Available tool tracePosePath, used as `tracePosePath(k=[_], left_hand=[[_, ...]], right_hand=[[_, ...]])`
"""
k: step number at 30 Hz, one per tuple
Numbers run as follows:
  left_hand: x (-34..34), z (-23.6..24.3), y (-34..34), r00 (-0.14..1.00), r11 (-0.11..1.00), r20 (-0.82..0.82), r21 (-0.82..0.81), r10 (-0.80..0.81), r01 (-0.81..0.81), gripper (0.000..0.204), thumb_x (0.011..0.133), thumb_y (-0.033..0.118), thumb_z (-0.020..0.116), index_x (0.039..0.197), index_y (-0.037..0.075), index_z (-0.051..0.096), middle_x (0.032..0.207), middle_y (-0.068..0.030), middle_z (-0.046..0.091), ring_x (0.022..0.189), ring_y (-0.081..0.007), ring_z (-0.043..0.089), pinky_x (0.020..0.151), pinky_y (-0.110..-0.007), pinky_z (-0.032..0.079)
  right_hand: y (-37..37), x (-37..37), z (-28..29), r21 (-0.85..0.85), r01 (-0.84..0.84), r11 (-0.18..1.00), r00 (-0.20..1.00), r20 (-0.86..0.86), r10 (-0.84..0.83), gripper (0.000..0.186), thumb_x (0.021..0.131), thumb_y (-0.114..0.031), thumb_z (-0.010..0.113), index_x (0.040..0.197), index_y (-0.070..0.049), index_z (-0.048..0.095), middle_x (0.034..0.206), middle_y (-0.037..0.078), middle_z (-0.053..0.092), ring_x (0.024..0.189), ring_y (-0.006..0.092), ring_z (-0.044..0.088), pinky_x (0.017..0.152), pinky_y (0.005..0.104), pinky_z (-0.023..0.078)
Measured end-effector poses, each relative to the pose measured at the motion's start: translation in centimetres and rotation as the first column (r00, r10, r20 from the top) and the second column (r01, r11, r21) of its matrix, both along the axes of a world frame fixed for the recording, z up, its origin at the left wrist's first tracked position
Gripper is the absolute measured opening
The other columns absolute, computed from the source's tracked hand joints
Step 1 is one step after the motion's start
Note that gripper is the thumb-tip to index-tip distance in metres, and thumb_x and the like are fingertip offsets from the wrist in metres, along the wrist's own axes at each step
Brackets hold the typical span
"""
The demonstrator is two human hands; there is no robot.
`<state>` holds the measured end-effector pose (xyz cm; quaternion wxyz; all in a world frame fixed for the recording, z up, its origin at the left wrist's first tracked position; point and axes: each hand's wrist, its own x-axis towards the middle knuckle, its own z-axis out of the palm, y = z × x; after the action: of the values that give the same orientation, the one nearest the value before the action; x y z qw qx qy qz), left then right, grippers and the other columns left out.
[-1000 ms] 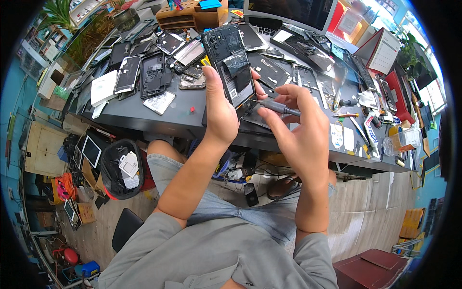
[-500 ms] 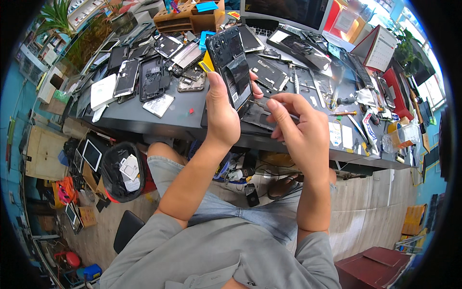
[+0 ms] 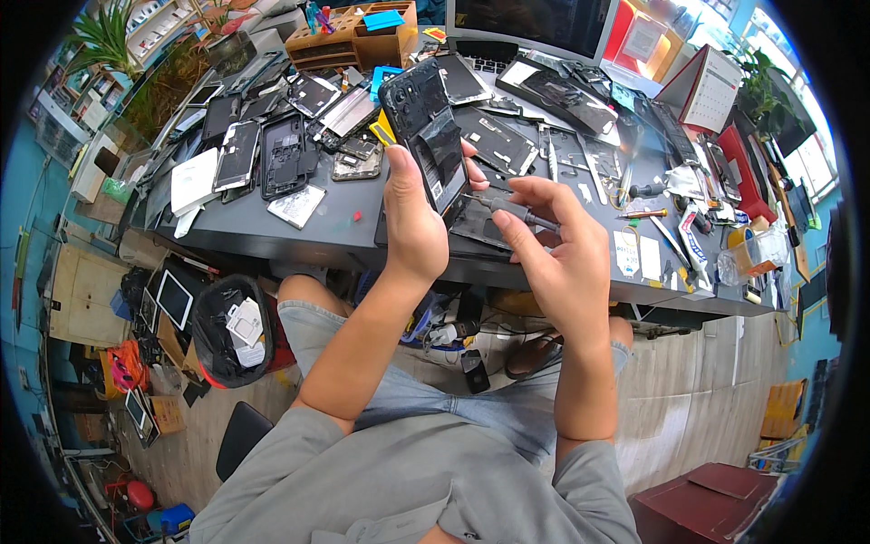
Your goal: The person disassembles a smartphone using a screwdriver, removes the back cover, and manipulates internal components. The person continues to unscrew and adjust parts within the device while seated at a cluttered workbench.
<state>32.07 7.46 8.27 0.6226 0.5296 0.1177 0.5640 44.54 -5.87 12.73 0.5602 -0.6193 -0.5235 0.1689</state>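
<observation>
A black smartphone [image 3: 419, 111] stands tilted upright above the desk edge, its camera end at the top and its back partly facing me. My left hand [image 3: 417, 222] is closed round it, thumb on the near side and fingertips showing at the far side. A dark sheet or film seems to lift from the phone's middle, though its exact kind is unclear. In my right hand [image 3: 569, 263] is a small grey screwdriver [image 3: 512, 210], pinched between thumb and fingers. Its thin shaft points left, the tip at the phone's lower right edge; whether it touches is hard to tell.
Opened phones, screens and housings crowd the dark desk [image 3: 245, 213]. A wooden organizer [image 3: 340, 41] and a monitor [image 3: 535, 27] stand at the back. To the right lie a tube [image 3: 691, 238] and an orange-handled screwdriver [image 3: 644, 214]. A lined bin [image 3: 207, 337] sits below left.
My right hand has shifted slightly left and its fingers have spread along the screwdriver, so more of the handle shows. The phone stays in my left hand, nearly unmoved.
</observation>
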Motion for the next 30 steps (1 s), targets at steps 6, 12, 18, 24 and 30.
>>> tracePosePath(k=[6, 12, 18, 24, 30], left_hand=[[-0.1, -0.2, 0.1, 0.999, 1.0, -0.032, 0.015, 0.001, -0.001, 0.094, 0.118, 0.079, 0.02, 0.132, -0.001, 0.066, 0.117, -0.0147, 0.074, 0.099, -0.0236, 0.076, 0.093, -0.044, 0.065], [0.1, -0.1, -0.3, 1.0, 1.0, 0.005, 0.01, 0.022, -0.022, 0.085, 0.122, 0.069, 0.022, 0.134, -0.002, 0.066, 0.118, -0.0128, 0.074, 0.105, -0.0209, 0.074, 0.102, -0.039, 0.059], [-0.2, -0.6, -0.3, 0.998, 0.998, -0.041, 0.027, 0.054, -0.053, 0.08, 0.124, 0.066, 0.023, 0.142, 0.001, 0.065, 0.13, -0.0116, 0.074, 0.121, -0.0217, 0.072, 0.111, -0.04, 0.057], [0.0, -0.5, -0.8, 0.992, 0.992, -0.078, 0.085, 0.104, -0.097, 0.079, 0.124, 0.064, 0.021, 0.146, 0.001, 0.064, 0.136, -0.0112, 0.073, 0.128, -0.0222, 0.07, 0.118, -0.042, 0.053], [-0.1, -1.1, 0.3, 0.977, 0.96, -0.174, 0.269, 0.122, -0.072, 0.083, 0.123, 0.066, 0.019, 0.151, -0.001, 0.06, 0.141, -0.0125, 0.071, 0.133, -0.0229, 0.068, 0.12, -0.041, 0.051]], right_hand=[[-0.4, 0.0, -0.5, 0.115, 0.061, 0.991, 0.998, -0.03, -0.058, 0.026, 0.1, 0.002, 0.082, 0.125, 0.003, 0.076, 0.117, 0.012, 0.081, 0.103, 0.0173, 0.079, 0.074, 0.0304, 0.065], [1.1, 0.1, -2.1, 0.34, 0.065, 0.938, 0.976, 0.173, -0.131, 0.019, 0.096, 0.011, 0.072, 0.113, 0.004, 0.077, 0.123, 0.015, 0.08, 0.09, 0.0235, 0.082, 0.076, 0.0352, 0.065], [4.4, -1.7, -2.4, 0.398, 0.021, 0.917, 0.883, 0.422, -0.204, 0.018, 0.091, 0.008, 0.077, 0.108, 0.003, 0.077, 0.125, 0.015, 0.076, 0.107, 0.0328, 0.075, 0.094, 0.0431, 0.061], [5.1, -2.1, -2.7, 0.403, 0.03, 0.915, 0.822, 0.511, -0.252, 0.016, 0.088, 0.006, 0.081, 0.103, 0.003, 0.076, 0.121, 0.013, 0.072, 0.101, 0.034, 0.066, 0.089, 0.0458, 0.057], [5.8, -2.1, -2.1, 0.418, 0.02, 0.908, 0.758, 0.587, -0.286, 0.018, 0.081, 0.006, 0.08, 0.097, 0.004, 0.073, 0.117, 0.013, 0.069, 0.101, 0.0356, 0.064, 0.09, 0.0466, 0.056]])
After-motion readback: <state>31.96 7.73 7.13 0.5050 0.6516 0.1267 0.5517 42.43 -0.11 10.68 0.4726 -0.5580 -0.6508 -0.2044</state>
